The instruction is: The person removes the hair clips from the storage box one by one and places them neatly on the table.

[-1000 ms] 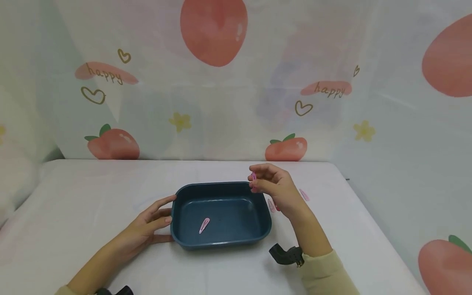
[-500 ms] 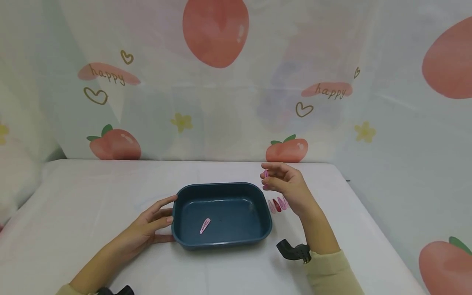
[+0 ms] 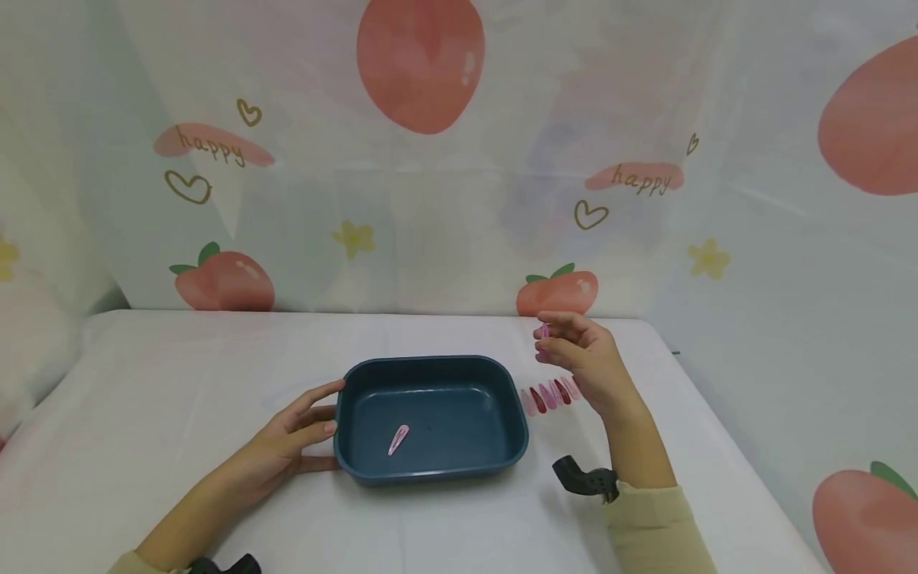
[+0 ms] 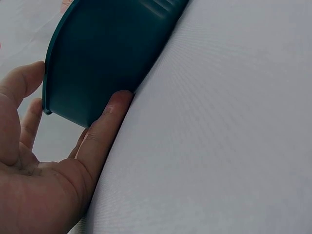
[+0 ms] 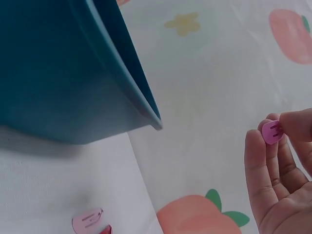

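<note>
My left hand (image 3: 290, 438) is resting on the white table (image 3: 143, 375), fingers relaxed and touching the left wall of the dark teal tray (image 3: 430, 470), in which 1 pink hair clip (image 3: 398, 438) is lying. Right of the tray, a row of clips (image 3: 551, 395) is lying on the table. My right hand (image 3: 584, 359) is hovering above that row, pinching 1 pink clip (image 5: 271, 131) at its fingertips.

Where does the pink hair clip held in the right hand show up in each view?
Head: the held pink clip sits right of centre, pinched at the right hand's fingertips, above the table and right of the blue tray.
Left wrist: not in it; only the left hand against the tray wall.
Right wrist: far right at mid height, pinched between fingertips.
Shared landmark: the blue tray, in all three views.
</note>
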`<state>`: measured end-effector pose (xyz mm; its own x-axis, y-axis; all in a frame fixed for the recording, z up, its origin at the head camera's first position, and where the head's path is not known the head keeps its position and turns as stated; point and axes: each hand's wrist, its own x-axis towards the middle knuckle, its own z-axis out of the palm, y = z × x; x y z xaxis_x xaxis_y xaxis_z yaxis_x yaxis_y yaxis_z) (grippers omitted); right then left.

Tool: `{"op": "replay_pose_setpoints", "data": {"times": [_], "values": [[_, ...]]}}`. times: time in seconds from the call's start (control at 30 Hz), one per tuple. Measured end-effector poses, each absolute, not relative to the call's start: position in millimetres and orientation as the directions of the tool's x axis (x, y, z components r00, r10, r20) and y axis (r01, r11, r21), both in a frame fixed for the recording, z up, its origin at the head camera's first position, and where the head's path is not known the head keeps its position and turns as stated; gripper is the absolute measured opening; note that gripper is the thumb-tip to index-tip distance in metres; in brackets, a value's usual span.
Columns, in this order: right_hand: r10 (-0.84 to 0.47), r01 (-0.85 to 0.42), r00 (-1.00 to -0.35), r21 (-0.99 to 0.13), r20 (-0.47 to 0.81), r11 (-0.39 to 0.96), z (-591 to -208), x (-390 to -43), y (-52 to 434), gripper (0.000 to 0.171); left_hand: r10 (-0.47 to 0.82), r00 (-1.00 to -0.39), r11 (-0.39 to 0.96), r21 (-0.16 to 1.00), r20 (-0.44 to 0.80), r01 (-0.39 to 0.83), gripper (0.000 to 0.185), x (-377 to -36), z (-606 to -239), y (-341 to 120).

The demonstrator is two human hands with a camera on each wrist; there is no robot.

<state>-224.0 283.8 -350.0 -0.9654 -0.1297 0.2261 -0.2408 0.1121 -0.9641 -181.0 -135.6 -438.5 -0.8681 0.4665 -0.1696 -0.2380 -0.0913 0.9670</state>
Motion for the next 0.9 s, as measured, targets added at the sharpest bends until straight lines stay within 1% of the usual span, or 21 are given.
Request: {"op": "replay_pose_setpoints", "data": {"times": [0.4, 0.6, 0.9], "values": [[-0.056, -0.197, -0.98, -0.971, 0.191, 0.137, -356, -228, 301, 0.034, 0.457, -0.87, -0.084, 0.965, -0.185, -0.249, 0.055, -182, -439, -135], [-0.028, -0.171, -0.985, -0.977, 0.169, 0.128, -361, -232, 309, 0.035, 0.454, -0.872, -0.079, 0.967, -0.183, -0.244, 0.055, -181, -438, -136], [0.039, -0.134, -0.989, -0.975, 0.143, 0.176, -368, -233, 324, 0.036, 0.456, -0.872, -0.077, 0.968, -0.177, -0.237, 0.054, -182, -440, -136]]}}
